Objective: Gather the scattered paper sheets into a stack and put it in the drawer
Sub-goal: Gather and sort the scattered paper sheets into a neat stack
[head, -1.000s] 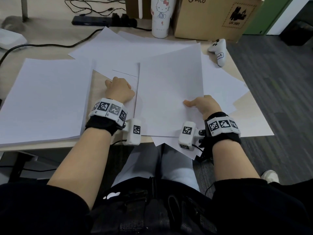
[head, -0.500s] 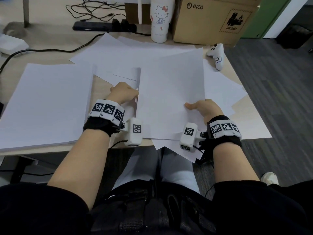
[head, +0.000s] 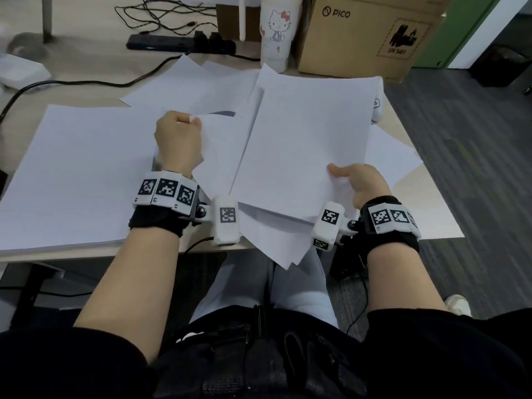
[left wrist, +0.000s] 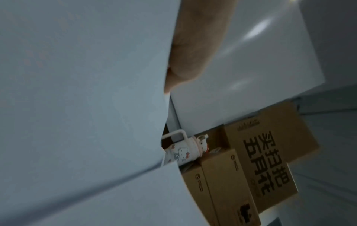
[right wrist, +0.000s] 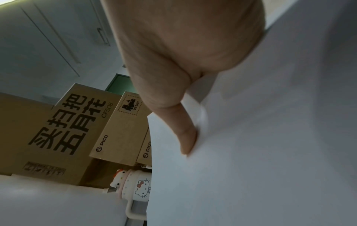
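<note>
Now both hands have lifted their paper off the desk (head: 426, 226): the left hand (head: 178, 139) pinches one sheet (head: 221, 151), the right hand (head: 365, 182) clamps the raised bundle (head: 305, 145).

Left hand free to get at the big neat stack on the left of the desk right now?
Probably not yet: the left hand grips a loose sheet. The neat stack lies uncovered right beside it, so nothing else blocks it.

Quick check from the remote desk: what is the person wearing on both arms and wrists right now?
Both forearms are bare, with black sleeves at the elbows. Each wrist carries a black fabric band topped by white blocks printed with black square markers. A white camera pod bearing its own marker sits beside the left hand and the right hand. A thin black cable trails from each pod.
</note>
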